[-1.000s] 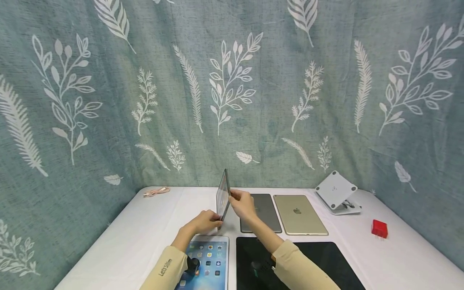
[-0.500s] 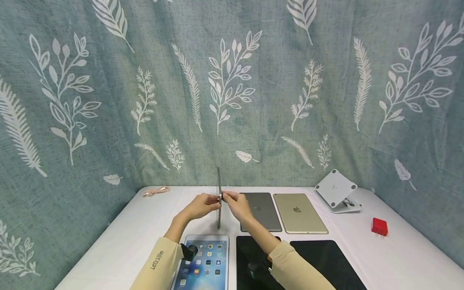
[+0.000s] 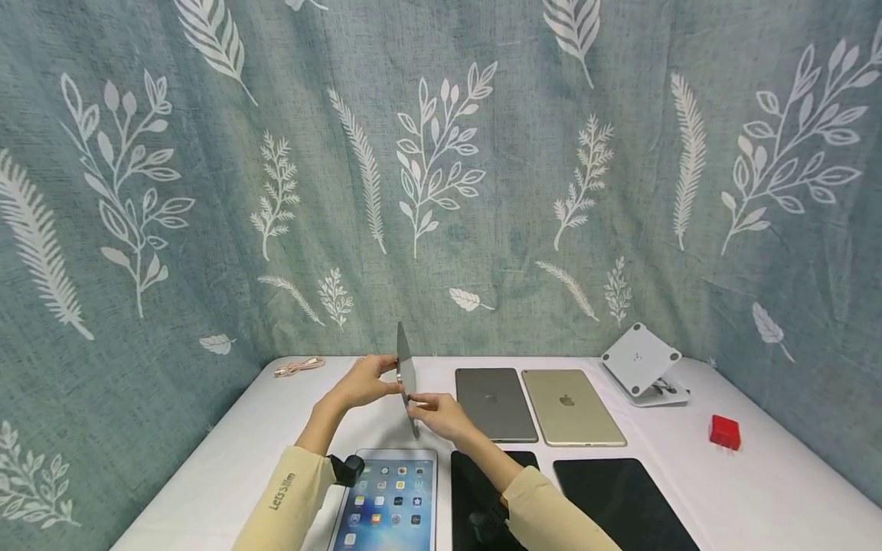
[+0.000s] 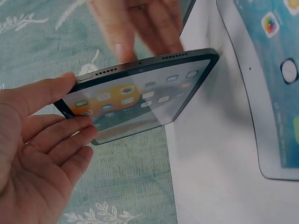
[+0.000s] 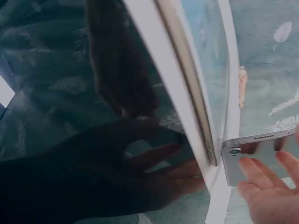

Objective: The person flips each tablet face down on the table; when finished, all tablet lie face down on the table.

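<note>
against the right hand (image 3: 442, 418), its fingers loosely extended, a tablet (image 3: 408, 373) tilts, screen leftward. the left hand (image 3: 365, 383) pinches its corner.

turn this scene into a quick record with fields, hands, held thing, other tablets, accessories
left hand: grips slim grey rectangular tablet
right hand: at that tablet's back
held tablet: on edge, slightly tilted, screen lit
face up: white-framed tablet, screen lit; two glossy black tablet-like slabs
back up: dark grey tablet, gold tablet
accessories: white angled stand, red cube charger, pinkish bundled cable
</note>
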Available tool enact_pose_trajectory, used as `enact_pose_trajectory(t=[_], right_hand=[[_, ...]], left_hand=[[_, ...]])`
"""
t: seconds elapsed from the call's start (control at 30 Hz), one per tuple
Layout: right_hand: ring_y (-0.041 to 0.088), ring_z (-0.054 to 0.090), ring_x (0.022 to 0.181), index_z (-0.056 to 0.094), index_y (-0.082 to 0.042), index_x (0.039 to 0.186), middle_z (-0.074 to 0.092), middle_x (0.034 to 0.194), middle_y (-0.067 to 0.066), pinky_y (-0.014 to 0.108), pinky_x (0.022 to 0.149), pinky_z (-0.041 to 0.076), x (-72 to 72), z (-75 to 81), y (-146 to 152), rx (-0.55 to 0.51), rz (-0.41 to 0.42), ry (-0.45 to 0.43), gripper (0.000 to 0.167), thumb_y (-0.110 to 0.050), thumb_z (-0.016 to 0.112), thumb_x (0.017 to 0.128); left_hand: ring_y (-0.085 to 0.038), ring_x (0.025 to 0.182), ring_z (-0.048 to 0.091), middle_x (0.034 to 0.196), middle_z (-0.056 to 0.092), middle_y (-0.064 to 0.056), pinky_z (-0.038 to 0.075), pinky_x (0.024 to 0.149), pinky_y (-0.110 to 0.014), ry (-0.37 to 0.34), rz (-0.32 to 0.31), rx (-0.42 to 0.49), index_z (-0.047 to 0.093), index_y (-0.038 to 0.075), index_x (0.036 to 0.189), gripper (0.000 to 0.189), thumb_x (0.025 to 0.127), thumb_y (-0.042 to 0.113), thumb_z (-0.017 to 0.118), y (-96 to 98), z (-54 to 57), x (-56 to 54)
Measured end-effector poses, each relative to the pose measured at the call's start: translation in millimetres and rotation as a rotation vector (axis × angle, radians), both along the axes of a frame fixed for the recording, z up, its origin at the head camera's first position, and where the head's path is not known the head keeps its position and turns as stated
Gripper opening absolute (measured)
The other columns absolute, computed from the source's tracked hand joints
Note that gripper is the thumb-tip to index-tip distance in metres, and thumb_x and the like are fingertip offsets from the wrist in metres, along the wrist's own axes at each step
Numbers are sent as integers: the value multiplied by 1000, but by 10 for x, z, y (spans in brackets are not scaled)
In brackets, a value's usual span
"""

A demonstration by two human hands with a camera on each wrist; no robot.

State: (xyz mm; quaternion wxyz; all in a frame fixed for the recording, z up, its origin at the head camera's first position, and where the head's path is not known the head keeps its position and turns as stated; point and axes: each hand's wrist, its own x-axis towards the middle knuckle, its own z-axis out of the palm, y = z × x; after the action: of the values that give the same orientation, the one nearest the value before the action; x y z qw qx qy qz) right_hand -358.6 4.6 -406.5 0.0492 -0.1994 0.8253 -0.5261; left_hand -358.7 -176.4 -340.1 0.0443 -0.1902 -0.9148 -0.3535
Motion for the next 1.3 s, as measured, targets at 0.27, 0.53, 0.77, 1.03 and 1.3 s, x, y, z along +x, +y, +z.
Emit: enact_pose_trajectory(t=[0.27,0.53,0.77,1.03,1.3], right_hand=[[41,61,112,55,-4,134,63,122,25,52,88,51,0,-42,-58,163,26,77,50,-34,60,94],[31,68,94,62,-4,126,68,114,21,29,62,46,-7,-50,-113,222,4,113,42,-30,62,92],[31,68,88,65,-4,122,68,114,20,29,63,49,0,-17,-100,268,15,134,38,-25,65,91],[11,51,62,68,2,114,71,101,22,21,53,38,-8,-6,4,333,28,234,33,-16,68,86],[31,68,83,74,3,98,73,100,19,28,60,51,10,3,125,385,-17,230,22,-12,71,83]], left_hand=[[-39,122,55,132,55,-27,44,101,-50,54,51,-43,53,-11,129,57,80,9,75,-116,6,36],[-38,119,58,128,59,-26,46,99,-49,37,81,-75,55,-10,127,56,79,8,77,-220,-21,61],[-36,112,63,116,67,-21,49,96,-49,35,126,-96,64,-7,118,51,72,8,82,-301,-52,97],[-35,109,65,111,69,-21,49,95,-47,19,156,-74,65,-9,115,52,68,5,83,-259,-157,46],[-31,94,69,93,74,-17,51,92,-45,-33,177,-48,71,-6,100,38,64,0,83,-239,-393,1]])
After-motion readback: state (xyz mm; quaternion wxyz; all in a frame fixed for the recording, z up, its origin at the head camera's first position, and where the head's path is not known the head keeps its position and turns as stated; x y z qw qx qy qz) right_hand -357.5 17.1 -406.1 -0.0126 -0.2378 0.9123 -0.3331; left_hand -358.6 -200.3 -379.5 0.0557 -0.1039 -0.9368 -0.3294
